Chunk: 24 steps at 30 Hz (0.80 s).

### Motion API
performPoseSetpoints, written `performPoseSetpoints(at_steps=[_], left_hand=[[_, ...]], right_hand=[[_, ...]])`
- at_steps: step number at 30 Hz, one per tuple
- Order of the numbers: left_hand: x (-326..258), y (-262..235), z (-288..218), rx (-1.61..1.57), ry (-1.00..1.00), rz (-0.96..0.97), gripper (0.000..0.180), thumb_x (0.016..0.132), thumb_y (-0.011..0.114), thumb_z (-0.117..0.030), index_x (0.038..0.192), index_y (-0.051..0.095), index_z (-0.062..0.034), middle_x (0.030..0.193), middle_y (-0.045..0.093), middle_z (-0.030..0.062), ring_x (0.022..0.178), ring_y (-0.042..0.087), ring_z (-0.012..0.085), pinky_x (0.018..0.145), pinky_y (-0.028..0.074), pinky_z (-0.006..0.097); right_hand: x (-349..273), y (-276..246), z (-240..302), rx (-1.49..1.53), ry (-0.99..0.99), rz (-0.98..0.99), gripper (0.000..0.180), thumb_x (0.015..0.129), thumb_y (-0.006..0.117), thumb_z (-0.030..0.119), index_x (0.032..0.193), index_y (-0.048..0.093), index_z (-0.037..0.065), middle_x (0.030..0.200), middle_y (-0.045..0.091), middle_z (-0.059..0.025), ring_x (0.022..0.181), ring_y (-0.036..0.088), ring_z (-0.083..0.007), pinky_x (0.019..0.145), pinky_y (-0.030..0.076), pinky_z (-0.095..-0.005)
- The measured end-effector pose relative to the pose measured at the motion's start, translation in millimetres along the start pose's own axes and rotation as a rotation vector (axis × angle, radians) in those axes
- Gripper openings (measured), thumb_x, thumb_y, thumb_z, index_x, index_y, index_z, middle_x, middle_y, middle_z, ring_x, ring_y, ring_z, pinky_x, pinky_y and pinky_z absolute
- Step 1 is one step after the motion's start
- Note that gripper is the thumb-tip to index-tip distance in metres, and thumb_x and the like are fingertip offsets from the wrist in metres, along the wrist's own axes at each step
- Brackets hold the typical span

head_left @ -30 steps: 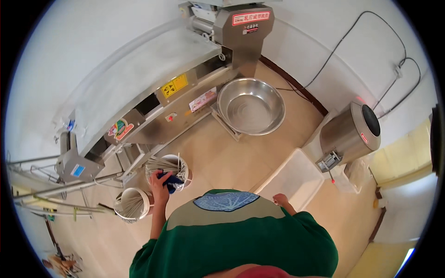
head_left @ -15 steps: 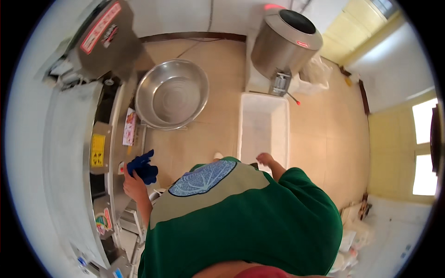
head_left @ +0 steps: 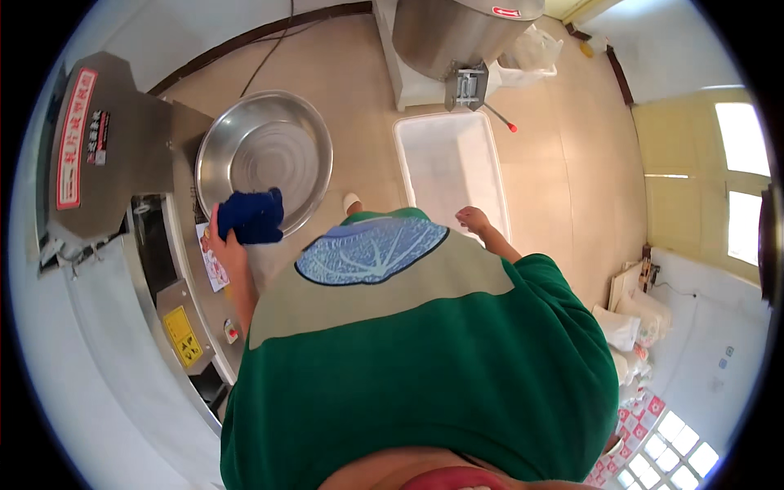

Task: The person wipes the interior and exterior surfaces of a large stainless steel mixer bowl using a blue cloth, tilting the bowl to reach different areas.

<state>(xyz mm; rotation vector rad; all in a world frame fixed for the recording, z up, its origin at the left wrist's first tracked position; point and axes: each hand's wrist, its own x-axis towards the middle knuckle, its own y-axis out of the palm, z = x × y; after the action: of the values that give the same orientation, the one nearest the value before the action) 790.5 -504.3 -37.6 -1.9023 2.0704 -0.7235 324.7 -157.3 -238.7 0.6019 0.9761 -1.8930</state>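
**Left hand (head_left: 225, 245) gripping a bunched dark blue cloth (head_left: 251, 217)**

Through the head camera, my only view, I find the bunched dark blue cloth left of centre in the frame. The left hand holds it from its left side, the thumb showing below and the fingers wrapped partly out of my sight. The cloth overlaps the lower rim of a wide, round, shiny steel basin (head_left: 278, 157); from here I cannot tell whether they touch.

Near the middle of the frame, I see the right hand (head_left: 471, 219) in front of a long white rectangular plastic tub (head_left: 448, 151). Its fingers are half curled, and I cannot tell whether they enclose anything.

At the upper left I have a grey metal machine housing (head_left: 131, 175) with a red-and-white label. At the top centre stands a brushed-steel cylindrical machine (head_left: 437, 37), with a thin red-tipped lever (head_left: 501, 119) angling down to the right. A dark green shirt with a beige panel (head_left: 425, 376) fills the lower middle, and a pale shoe (head_left: 351, 201) shows just above it.
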Motion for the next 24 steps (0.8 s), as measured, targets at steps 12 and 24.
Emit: performPoseSetpoints(at_steps=[12,24], left_hand=[[231,170,-113,-0.664,-0.129,0.345,0.072,0.070,0.033,0.015,0.136,0.051,-0.0060,0.132,0.053,0.0110,0.116,0.054,0.0196,0.102,0.038,0.026],[347,315,-237,-0.804,0.039,0.697,0.062,0.079,0.050,0.009,0.140,0.043,-0.0030,0.132,0.052,0.0096,0.116,0.052,0.0169,0.099,0.040,0.027]], right_hand=[[13,-29,51,0.184,0.025,-0.149,0.027,0.088,0.065,0.031,0.098,0.066,0.006,0.082,0.067,-0.0034,0.079,0.063,-0.0128,0.067,0.050,-0.0285],[156,-161,282,0.149,-0.515,-0.573,0.023,0.089,0.064,0.021,0.100,0.065,0.001,0.089,0.069,-0.0111,0.082,0.065,-0.0186,0.074,0.051,-0.0319]])
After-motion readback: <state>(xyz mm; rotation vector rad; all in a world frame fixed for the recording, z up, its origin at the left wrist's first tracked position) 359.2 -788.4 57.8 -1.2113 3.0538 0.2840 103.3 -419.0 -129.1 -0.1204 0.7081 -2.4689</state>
